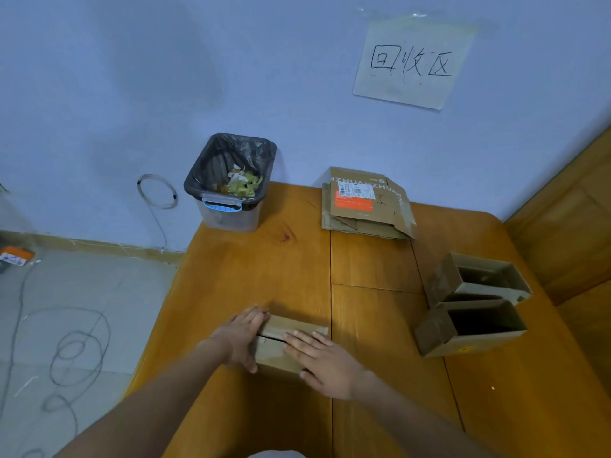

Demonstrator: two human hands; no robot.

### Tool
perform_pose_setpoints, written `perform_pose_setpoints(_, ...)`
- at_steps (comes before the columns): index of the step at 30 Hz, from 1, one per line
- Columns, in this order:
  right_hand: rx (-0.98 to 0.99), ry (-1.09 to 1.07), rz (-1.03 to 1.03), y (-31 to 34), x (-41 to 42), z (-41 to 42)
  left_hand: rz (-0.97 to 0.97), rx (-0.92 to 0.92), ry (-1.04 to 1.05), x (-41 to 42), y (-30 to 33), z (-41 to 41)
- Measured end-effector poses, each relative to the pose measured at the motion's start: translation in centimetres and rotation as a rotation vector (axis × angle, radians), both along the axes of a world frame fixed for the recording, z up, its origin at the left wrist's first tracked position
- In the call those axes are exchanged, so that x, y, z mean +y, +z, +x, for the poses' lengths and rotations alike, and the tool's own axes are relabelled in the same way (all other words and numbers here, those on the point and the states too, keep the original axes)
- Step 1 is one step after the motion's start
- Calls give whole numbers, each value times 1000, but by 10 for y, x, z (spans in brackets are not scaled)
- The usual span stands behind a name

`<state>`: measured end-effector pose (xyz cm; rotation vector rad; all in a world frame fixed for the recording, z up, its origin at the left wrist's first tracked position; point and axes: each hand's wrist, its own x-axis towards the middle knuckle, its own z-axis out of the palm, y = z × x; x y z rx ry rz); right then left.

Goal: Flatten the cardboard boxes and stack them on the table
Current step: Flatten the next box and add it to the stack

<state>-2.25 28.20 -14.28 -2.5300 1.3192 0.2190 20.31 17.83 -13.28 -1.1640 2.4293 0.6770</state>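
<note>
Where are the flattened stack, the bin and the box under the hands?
flattened stack (pixel 365 203), head view, top sheet's label.
bin (pixel 228 214), head view, clear front wall.
box under the hands (pixel 297 325), head view, top flap.

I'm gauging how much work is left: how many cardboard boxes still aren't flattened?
3: one box under both hands near the table's front, two open boxes at the right edge, one farther, one nearer. The far stack is already flat.

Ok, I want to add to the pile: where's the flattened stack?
Head view: the flattened stack lies at the table's far edge by the wall, right of the bin.
</note>
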Motion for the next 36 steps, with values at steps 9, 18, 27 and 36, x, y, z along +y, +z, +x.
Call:
perform_pose_setpoints(9,-9,-35,4,5,18,-34,12,-28,7,-2,4,-3)
perform_pose_setpoints(18,-47,-132,-70,0,36,-28,-161,-263,-62,22,2,-51)
perform_pose_setpoints(27,-43,-228,38,-14,49,-22,-116,90,-41,40,-20,-54)
perform_pose_setpoints(36,-108,-280,36,-6,54,-16,-154,93,-103,30,-21,-45)
